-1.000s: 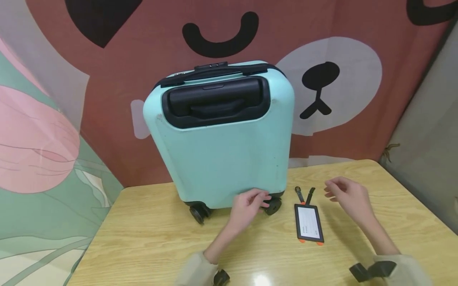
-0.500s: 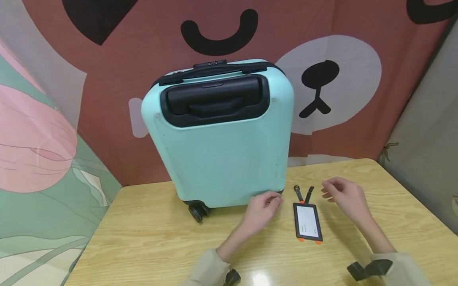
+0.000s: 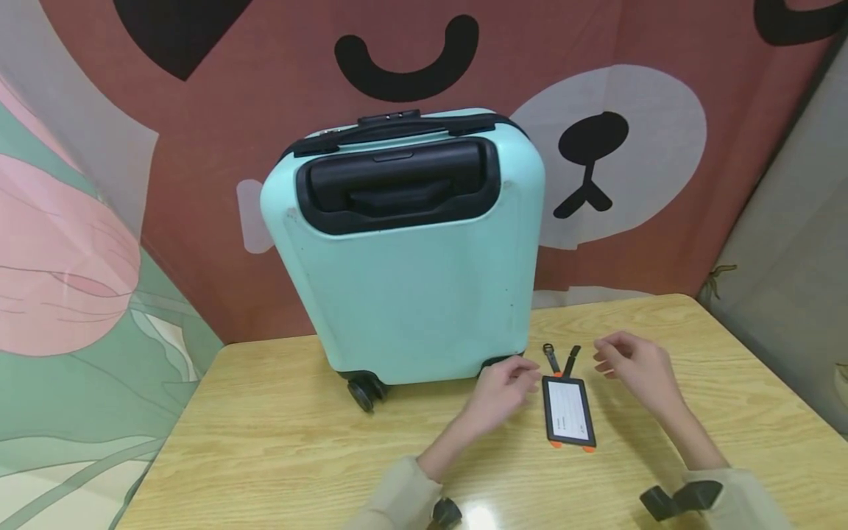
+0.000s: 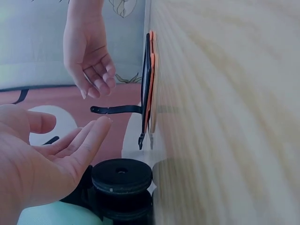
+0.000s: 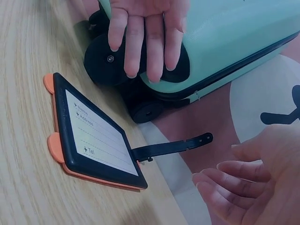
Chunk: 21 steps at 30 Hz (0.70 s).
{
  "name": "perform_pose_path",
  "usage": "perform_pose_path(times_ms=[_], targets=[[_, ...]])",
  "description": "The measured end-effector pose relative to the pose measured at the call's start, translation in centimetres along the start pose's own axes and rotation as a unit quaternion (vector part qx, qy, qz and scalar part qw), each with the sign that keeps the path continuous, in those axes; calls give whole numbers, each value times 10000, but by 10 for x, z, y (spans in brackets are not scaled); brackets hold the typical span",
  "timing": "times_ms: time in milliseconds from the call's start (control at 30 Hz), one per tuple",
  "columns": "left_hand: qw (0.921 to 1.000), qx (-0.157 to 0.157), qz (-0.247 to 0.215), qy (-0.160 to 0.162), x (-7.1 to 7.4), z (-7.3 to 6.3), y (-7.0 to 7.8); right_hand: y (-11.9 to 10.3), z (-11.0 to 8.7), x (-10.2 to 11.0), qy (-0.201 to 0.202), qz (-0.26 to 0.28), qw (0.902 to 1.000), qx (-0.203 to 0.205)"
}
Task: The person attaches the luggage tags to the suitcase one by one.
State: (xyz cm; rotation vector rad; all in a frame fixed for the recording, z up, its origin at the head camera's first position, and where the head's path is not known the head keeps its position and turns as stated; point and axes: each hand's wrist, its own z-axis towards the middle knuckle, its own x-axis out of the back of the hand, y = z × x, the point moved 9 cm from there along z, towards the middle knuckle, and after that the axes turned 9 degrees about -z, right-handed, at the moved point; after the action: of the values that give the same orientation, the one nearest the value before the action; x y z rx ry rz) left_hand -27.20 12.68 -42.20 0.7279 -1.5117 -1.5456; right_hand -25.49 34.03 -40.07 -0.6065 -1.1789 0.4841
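A black-framed luggage tag (image 3: pixel 570 411) with orange tabs lies on the table, its card facing up, printed Name, Address and Tel. Its black strap (image 5: pixel 171 148) is unfastened, the two ends spread apart; one end sticks up off the table. My left hand (image 3: pixel 502 391) hovers just left of the tag, fingers relaxed and holding nothing, in front of the suitcase's right wheel (image 4: pixel 122 176). On the tag's other side is my right hand (image 3: pixel 637 368), near the strap ends, its fingers loosely bent with nothing in them. The mint suitcase (image 3: pixel 417 294) stands upright behind.
The wooden table (image 3: pixel 265 442) carries everything. Close behind the suitcase hangs a curtain (image 3: pixel 218 221) with a cartoon bear print. A grey wall covering (image 3: pixel 788 221) borders the table on the right. Black straps sit on both sleeves.
My left hand has moved right, from the suitcase's lower edge past its right wheel toward the luggage tag. My right hand has barely moved. The tag and suitcase stay where they were.
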Motion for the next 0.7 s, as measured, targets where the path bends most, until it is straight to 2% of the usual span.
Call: perform_pose_path(times_ms=[233,700], targets=[[9999,135,89,47,-3,1,-2,2,0,-5,-74,2,10000,-49],[9994,224,273,-60,-5,2,-13,5,-1,-14,-320,52,9994,-96]])
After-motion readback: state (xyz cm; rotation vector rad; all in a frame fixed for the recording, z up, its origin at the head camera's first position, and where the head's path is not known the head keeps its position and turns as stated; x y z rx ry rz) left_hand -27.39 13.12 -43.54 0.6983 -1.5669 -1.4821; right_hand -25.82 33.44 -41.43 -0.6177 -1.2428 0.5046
